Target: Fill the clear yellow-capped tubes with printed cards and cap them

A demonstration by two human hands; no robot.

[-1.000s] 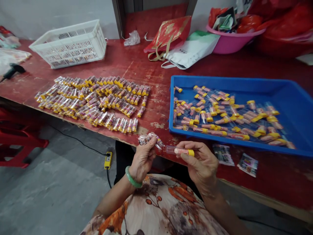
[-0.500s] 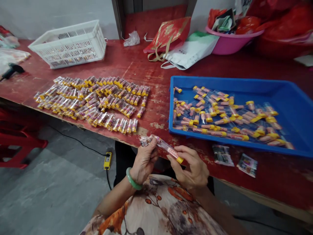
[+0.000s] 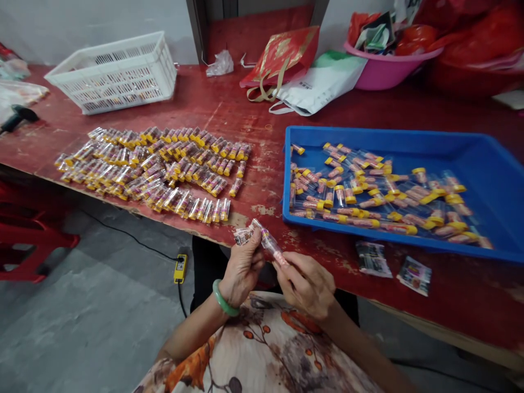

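Between my two hands is a clear plastic tube [image 3: 272,246] with pink pieces inside and a printed wrapper at its far end. My left hand [image 3: 242,268] pinches that wrapped end, and a few flat printed sleeves [image 3: 242,235] stick out by its thumb. My right hand [image 3: 306,284] is closed round the tube's near end, hiding the yellow cap. Ahead on the left lie rows of wrapped tubes [image 3: 180,164] with yellow caps. To the right, a blue tray [image 3: 491,164] holds many loose, unwrapped tubes [image 3: 368,202].
Two stacks of printed sleeves [image 3: 414,275] lie in front of the tray. Further back stand a white plastic crate [image 3: 118,76], a red gift bag [image 3: 282,54], a white bag [image 3: 323,87] and a pink basin [image 3: 380,71]. A yellow power socket [image 3: 180,268] hangs below the table edge.
My right hand has moved left and closed further over the capped end, covering the yellow cap. The tube has tilted steeper, its wrapped end now higher. My left hand stays nearly in place.
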